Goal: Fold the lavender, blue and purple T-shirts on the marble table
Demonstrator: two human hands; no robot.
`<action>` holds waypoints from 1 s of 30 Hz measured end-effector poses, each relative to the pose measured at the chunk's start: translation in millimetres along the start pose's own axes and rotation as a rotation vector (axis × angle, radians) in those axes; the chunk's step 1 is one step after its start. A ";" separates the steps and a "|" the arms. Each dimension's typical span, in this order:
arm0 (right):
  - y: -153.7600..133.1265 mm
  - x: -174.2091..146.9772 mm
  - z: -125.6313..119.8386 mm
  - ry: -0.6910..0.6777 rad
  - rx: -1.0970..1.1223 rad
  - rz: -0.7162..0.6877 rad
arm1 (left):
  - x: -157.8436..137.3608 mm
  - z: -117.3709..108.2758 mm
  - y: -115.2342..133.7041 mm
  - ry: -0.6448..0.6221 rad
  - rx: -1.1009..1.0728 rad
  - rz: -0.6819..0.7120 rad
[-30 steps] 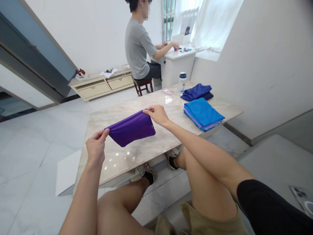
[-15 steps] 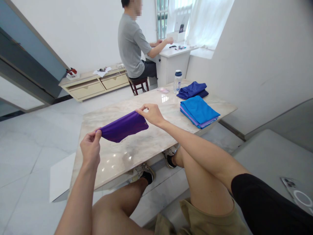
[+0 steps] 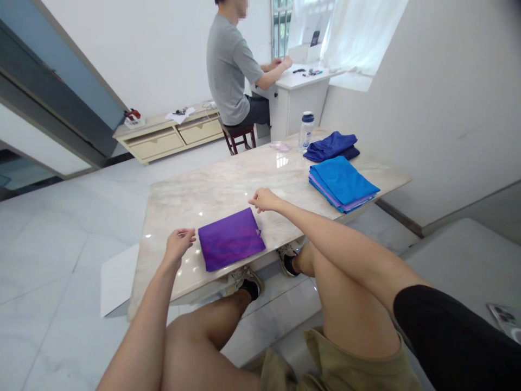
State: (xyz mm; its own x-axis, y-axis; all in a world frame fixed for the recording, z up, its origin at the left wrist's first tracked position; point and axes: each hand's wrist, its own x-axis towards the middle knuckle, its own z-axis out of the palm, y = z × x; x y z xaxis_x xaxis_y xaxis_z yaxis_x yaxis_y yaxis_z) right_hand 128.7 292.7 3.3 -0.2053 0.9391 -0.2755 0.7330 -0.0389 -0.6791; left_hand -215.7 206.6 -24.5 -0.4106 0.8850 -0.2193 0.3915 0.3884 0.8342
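Note:
A folded purple cloth [image 3: 231, 240] lies flat on the marble table [image 3: 183, 190], close to its front edge. Just off its left corner is my left hand [image 3: 180, 243], fingers apart and holding nothing. Beyond its upper right corner hovers my right hand [image 3: 264, 200], also free of the cloth, with its fingers loosely parted. To the right rests a stack of folded cloths [image 3: 344, 183], bright blue on top with lilac and blue layers below. Behind that stack sits a crumpled dark blue cloth [image 3: 331, 146].
A clear bottle with a blue lid [image 3: 306, 132] stands at the table's far end. Past it, a person in a grey shirt [image 3: 232, 70] sits on a stool at a white desk [image 3: 293, 80]. A low cabinet [image 3: 158, 146] lines the wall. A phone [image 3: 504, 320] lies at right.
The purple cloth, held up between both hands before, now lies on the table. Both hands have let go of it and moved slightly away. The view has shifted a little.

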 end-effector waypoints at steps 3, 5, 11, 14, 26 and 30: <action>12.3 5.1 4.8 -0.043 -0.150 0.070 | 2.0 -2.1 -15.2 -0.102 0.179 -0.048; 17.5 6.1 9.5 -0.105 -0.165 0.098 | 2.4 -3.0 -24.4 -0.182 0.225 -0.087; 21.6 1.6 33.4 -0.395 -0.145 0.209 | 3.3 5.7 -45.2 -0.423 0.321 -0.116; 20.3 -1.2 42.3 -0.511 -0.131 0.262 | 6.5 11.4 -49.1 -0.479 0.389 -0.056; 21.8 6.4 44.9 -0.410 -0.094 0.311 | 7.4 -5.8 -47.8 -0.529 0.574 -0.032; 18.7 7.6 59.9 -0.272 0.149 0.392 | 7.9 -13.6 -44.8 -0.389 0.584 -0.009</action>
State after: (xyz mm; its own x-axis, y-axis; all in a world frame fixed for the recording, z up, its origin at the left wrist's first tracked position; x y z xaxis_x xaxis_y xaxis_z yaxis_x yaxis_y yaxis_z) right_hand 102.0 278.7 -52.3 -0.1094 0.7219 -0.6833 0.6921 -0.4381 -0.5737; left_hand -247.6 192.8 -56.8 -0.1347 0.8662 -0.4812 0.8127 0.3744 0.4465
